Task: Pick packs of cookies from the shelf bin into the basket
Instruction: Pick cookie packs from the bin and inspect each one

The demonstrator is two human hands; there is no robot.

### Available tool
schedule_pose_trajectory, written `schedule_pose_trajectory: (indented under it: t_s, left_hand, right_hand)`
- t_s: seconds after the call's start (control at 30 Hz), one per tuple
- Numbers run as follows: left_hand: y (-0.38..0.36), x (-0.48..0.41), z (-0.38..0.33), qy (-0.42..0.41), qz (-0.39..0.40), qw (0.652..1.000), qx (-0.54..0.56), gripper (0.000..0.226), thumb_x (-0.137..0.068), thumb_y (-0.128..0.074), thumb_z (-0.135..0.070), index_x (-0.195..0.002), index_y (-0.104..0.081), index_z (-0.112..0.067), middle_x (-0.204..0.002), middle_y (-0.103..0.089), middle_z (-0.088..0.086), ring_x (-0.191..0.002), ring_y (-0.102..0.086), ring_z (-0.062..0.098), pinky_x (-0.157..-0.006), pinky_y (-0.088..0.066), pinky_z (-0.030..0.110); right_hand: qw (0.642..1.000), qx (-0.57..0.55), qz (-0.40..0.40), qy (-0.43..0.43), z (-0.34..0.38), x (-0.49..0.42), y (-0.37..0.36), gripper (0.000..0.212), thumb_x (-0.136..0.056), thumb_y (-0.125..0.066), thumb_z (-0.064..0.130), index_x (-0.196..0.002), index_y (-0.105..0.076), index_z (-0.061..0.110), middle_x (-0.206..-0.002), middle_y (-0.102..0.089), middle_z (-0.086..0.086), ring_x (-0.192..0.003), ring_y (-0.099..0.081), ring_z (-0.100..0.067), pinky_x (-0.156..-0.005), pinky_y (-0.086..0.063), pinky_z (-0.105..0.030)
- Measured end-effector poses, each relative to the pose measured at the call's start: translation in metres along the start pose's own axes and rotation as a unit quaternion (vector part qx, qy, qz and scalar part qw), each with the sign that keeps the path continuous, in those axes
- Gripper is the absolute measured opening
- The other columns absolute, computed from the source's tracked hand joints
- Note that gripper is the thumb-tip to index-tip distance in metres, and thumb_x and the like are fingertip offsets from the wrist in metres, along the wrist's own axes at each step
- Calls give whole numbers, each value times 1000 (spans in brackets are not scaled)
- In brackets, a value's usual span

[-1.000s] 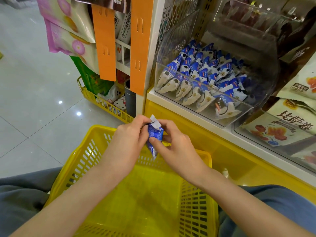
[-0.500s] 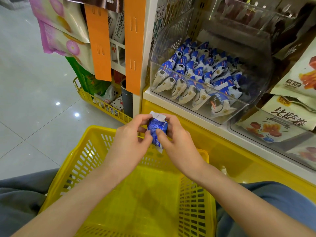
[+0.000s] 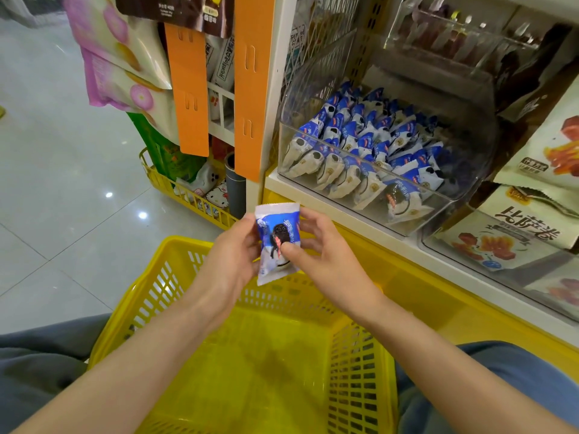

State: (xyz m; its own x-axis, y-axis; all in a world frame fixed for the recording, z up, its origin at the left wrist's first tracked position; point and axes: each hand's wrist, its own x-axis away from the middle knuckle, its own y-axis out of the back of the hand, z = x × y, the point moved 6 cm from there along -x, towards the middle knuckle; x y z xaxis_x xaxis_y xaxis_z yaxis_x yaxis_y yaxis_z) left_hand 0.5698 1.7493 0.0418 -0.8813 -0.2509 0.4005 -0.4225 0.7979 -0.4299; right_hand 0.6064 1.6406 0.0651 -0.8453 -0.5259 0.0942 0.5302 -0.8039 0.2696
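Observation:
A blue-and-white cookie pack (image 3: pixel 275 233) is held flat, face toward me, above the far rim of the yellow basket (image 3: pixel 175 277). My left hand (image 3: pixel 232 258) grips its left edge and my right hand (image 3: pixel 322 255) grips its right side, thumb on the front. The basket sits on my lap and nothing shows inside it. A clear shelf bin (image 3: pixel 445 202) up and to the right holds several more blue-and-white cookie packs (image 3: pixel 360 145).
Two orange tags (image 3: pixel 250 89) hang on the white shelf post. A low yellow rack (image 3: pixel 188 195) with toys stands on the tiled floor at left. Snack bags (image 3: pixel 517 239) fill a bin to the right. Pink bags (image 3: pixel 119 57) hang upper left.
Both hands have turned the pack from edge-on and crumpled to flat with its front facing me, and lifted it slightly. The view has shifted a little.

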Motion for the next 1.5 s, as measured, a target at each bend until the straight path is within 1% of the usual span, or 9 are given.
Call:
schedule_pose_trajectory:
  t_s: [0.13, 0.23, 0.4, 0.63, 0.8, 0.9, 1.1, 1.33, 1.5]
  left_hand:
    - [-4, 5, 3, -25, 55, 987, -152, 43, -74, -58, -42, -108, -63, -16, -106, -70, 9, -104, -64, 24, -95, -47, 43]
    - [7, 5, -2, -59, 6, 975, -213, 20, -87, -57, -29, -101, -66, -19, -101, -71, 9, -96, -64, 23, -91, -48, 43]
    - [12, 3, -3, -32, -17, 987, -158, 19, -88, -57, -23, -103, -66, -13, -94, -73, 4, -87, -65, 16, -85, -50, 38]
    - [-10, 8, -7, -37, 88, 982, -165, 27, -79, -62, -30, -103, -66, -17, -77, -71, -14, -68, -61, -8, -71, -45, 17]
    - [-7, 7, -17, -51, 62, 980, -181, 25, -87, -59, -25, -110, -62, -19, -104, -70, -5, -97, -64, 3, -84, -47, 20]
    - [-7, 8, -19, -55, 62, 981, -174, 27, -87, -59, -27, -113, -60, -21, -106, -69, -5, -101, -63, 6, -91, -46, 26]
    - [-8, 7, -25, -75, 50, 983, -160, 25, -87, -59, -26, -111, -60, -21, -108, -68, -5, -102, -61, 6, -82, -45, 20]
    - [-6, 11, -30, -70, 46, 984, -155, 23, -88, -58, -28, -109, -61, -19, -103, -69, -4, -94, -63, 4, -76, -46, 19]
    - [-4, 11, -31, -49, 34, 987, -152, 18, -90, -55, -28, -101, -62, -16, -87, -71, 0, -62, -64, -1, -50, -48, 14]
  right_hand:
    - [1000, 13, -14, -24, -4, -3, 6, 42, -81, -68, 15, -119, -50, 16, -111, -60, 6, -100, -61, -15, -83, -50, -23]
    - [1000, 14, 3, -15, -1, -2, 6, 29, -78, -71, 16, -102, -56, 23, -98, -63, 11, -92, -62, -13, -80, -50, -21]
    - [998, 68, -7, 12, 6, -3, 10, 30, -74, -75, 22, -97, -57, 27, -92, -64, 14, -71, -57, 3, -69, -49, -18]
    - [998, 7, -34, 53, 19, 2, 25, 19, -83, -64, 14, -95, -58, 27, -94, -65, 10, -83, -62, -4, -78, -51, -18]
    - [961, 151, -184, 140, 59, -7, 89, 19, -91, -54, 21, -109, -59, 19, -101, -62, 12, -93, -59, 3, -81, -47, -10]
    - [933, 271, -227, 66, 69, -39, 130, 17, -93, -51, 24, -108, -59, 20, -100, -62, 8, -92, -60, -6, -81, -48, -17]
    - [905, 385, -84, -158, 38, -88, 144, 38, -91, -56, 34, -85, -64, -3, -76, -57, -23, -66, -60, -27, -66, -49, -27]
    - [883, 425, -29, -197, 37, -96, 141, 21, -83, -66, 34, -79, -59, 14, -70, -50, -7, -54, -52, -12, -53, -45, -20]
    - [891, 378, -241, -62, 79, -70, 154, 29, -88, -60, 24, -114, -59, 11, -97, -61, 0, -83, -58, -11, -75, -51, -25]
